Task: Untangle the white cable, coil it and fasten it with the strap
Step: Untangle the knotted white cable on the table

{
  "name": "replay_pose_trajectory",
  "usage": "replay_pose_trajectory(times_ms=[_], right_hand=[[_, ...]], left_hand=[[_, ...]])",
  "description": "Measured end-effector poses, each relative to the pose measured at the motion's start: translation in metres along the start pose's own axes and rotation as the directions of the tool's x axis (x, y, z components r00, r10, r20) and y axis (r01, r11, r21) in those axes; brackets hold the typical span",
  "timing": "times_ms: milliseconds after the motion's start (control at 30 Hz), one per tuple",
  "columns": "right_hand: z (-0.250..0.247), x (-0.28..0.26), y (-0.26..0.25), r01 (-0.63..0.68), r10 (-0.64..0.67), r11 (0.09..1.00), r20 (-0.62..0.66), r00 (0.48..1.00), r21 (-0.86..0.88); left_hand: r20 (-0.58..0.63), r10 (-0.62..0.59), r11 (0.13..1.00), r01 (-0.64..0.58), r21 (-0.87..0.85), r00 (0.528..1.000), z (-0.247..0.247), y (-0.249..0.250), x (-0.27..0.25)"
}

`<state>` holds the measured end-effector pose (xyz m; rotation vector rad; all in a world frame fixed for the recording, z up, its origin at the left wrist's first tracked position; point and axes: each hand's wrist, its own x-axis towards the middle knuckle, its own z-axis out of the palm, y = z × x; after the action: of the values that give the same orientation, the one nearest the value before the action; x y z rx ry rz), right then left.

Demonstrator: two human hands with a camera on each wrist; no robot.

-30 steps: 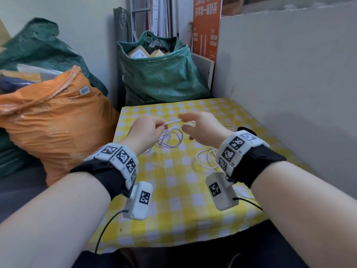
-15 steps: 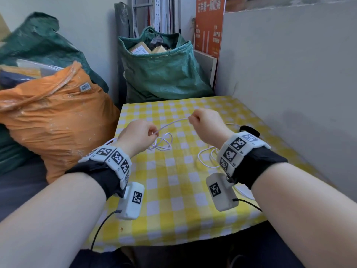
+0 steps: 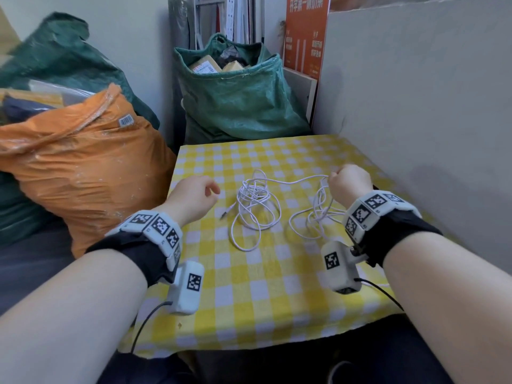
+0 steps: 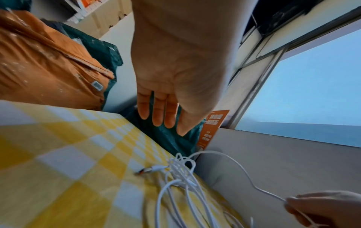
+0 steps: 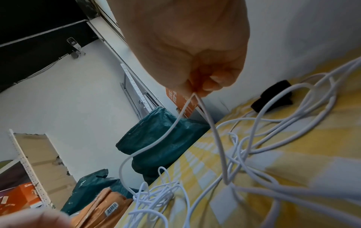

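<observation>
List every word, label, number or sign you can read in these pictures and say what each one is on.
"开学第一杯奶茶", partly cut off by the frame edge: top of the orange poster.
Smaller white lines lower on the poster: too blurred to read.
Barcode sticker on the orange sack: digits too small.
Shipping label on a parcel in the green sack: unreadable.
Wrist-band markers: black-and-white codes, no text.

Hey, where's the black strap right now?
In the right wrist view the black strap lies on the yellow checked table near the grey wall, beyond the white cable; in the head view the right hand mostly hides it.
</observation>
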<state>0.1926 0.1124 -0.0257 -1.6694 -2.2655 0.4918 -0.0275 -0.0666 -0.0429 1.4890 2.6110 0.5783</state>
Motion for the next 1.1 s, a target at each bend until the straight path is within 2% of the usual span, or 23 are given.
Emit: replay_pose_trajectory(times_ms=[167,267,367,467,533,600,667,767,867,933,1000,1100], right_hand=[[0.0,-0.003,-0.003,0.02,-0.02,1.0,-0.005,1.0,-0.01],[-0.001,-0.006,-0.014,0.101,-0.101,0.995,-0.018,0.995,-0.004],[0.003,-0.014,-0.034,0.241,-0.238,0.966,-0.04,0.97,0.095],[0.016,-0.017,-0.054,0.339,-0.372,0.906,0.094,0.923,0.255],[0.025,-0.019,-0.063,0.296,-0.397,0.886,0.256,0.882,0.356],[0.037,-0.013,-0.066,0.263,-0.406,0.877,0.328,0.853,0.402],[0.043,-0.007,-0.065,0.263,-0.415,0.855,0.287,0.863,0.447],[0.044,0.003,-0.066,0.314,-0.428,0.808,0.13,0.895,0.498],[0.043,0.01,-0.074,0.309,-0.459,0.665,0.046,0.887,0.68],[0.041,0.015,-0.08,0.303,-0.456,0.583,-0.005,0.89,0.754],[0.039,0.025,-0.083,0.3,-0.405,0.527,-0.075,0.911,0.795],[0.039,0.046,-0.076,0.25,-0.255,0.442,-0.147,0.956,0.861]], left_hand=[[0.13,0.047,0.999,-0.044,-0.031,0.99,0.007,0.028,0.006],[0.148,0.058,0.997,-0.051,-0.053,0.987,0.012,0.038,0.011],[0.145,0.065,0.994,-0.051,-0.098,0.987,0.018,0.044,0.019],[0.137,0.085,0.977,-0.055,-0.204,0.987,0.022,0.049,0.025],[0.137,0.104,0.962,-0.064,-0.267,0.985,0.024,0.052,0.028],[0.122,0.117,0.95,-0.075,-0.303,0.986,0.025,0.051,0.033],[0.104,0.114,0.932,-0.07,-0.356,0.988,0.025,0.05,0.037],[0.078,0.099,0.876,-0.05,-0.479,0.992,0.026,0.046,0.046],[-0.006,0.064,0.785,-0.054,-0.617,0.998,0.03,0.047,0.058],[-0.102,0.039,0.756,-0.096,-0.647,0.994,0.035,0.046,0.068],[-0.179,0.053,0.783,-0.152,-0.603,0.983,0.036,0.046,0.077],[-0.239,0.072,0.895,-0.168,-0.413,0.968,0.036,0.034,0.091]])
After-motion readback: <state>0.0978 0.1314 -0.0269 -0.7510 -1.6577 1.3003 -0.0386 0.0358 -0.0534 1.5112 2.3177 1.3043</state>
